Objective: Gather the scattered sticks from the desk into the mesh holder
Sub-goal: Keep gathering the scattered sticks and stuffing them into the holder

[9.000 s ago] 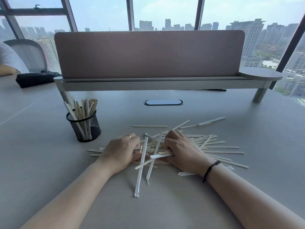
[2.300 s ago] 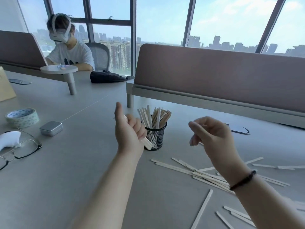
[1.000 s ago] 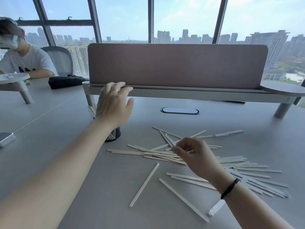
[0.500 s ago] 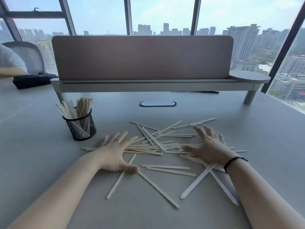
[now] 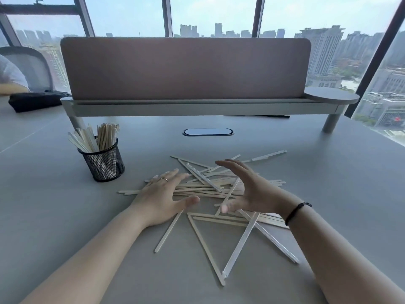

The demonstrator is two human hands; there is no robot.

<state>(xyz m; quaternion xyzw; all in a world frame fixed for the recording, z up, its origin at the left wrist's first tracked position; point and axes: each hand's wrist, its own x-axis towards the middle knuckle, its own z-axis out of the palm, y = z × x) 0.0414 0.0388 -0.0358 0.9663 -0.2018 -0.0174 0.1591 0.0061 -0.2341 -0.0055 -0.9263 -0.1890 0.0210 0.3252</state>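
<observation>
Both hands have drawn inward since a moment ago, the left hand [image 5: 161, 199] and right hand [image 5: 252, 191] bunching the sticks [image 5: 203, 187] on the desk [image 5: 54, 205]. Fingers spread wide, holding nothing. A bundle for the mesh holder [image 5: 103, 163] looks nearly ready.

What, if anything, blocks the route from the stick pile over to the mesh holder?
Nothing visible does. The desk between the scattered sticks and the mesh holder is bare. The holder already holds many sticks, and its mouth looks fairly full.

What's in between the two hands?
In the head view, a pile of wooden sticks lies on the desk between the open left hand and open right hand.
</observation>
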